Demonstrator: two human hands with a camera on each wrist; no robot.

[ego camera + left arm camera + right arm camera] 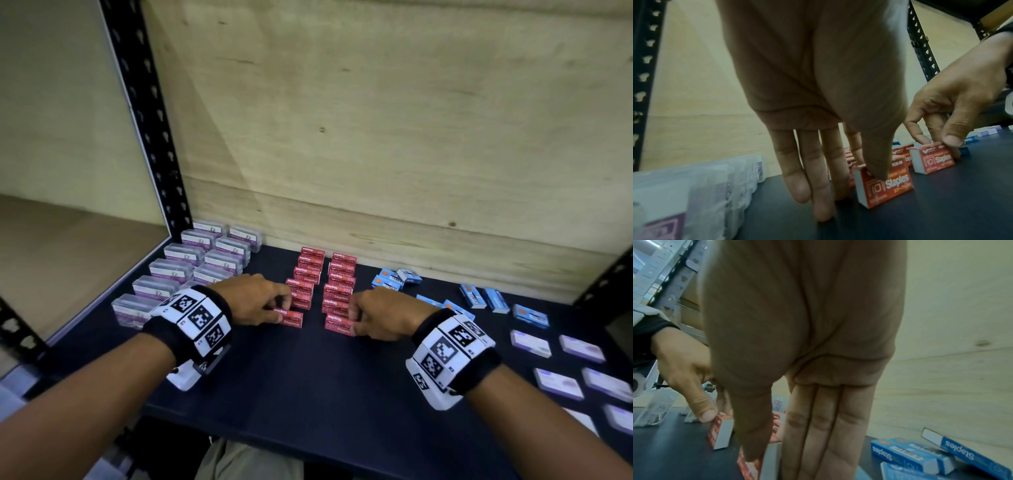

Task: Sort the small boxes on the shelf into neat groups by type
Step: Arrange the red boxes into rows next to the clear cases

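Note:
Two rows of red staples boxes [322,277] run front to back mid-shelf. My left hand [282,313] pinches the front red box [292,318] of the left row between thumb and fingers. In the left wrist view that box [888,186] stands on edge with my thumb on its top front. My right hand [354,320] pinches the front red box [337,324] of the right row. In the right wrist view that box [753,467] is partly hidden by my thumb. Both boxes rest on the dark shelf [308,377].
Clear paper-clip cases [191,270] stand in two rows at the left, by the black upright [150,113]. Blue staples boxes [394,279] lie scattered right of the red rows. Flat purple-and-white boxes [531,342] lie at the far right. A wooden back wall [411,137] closes the shelf.

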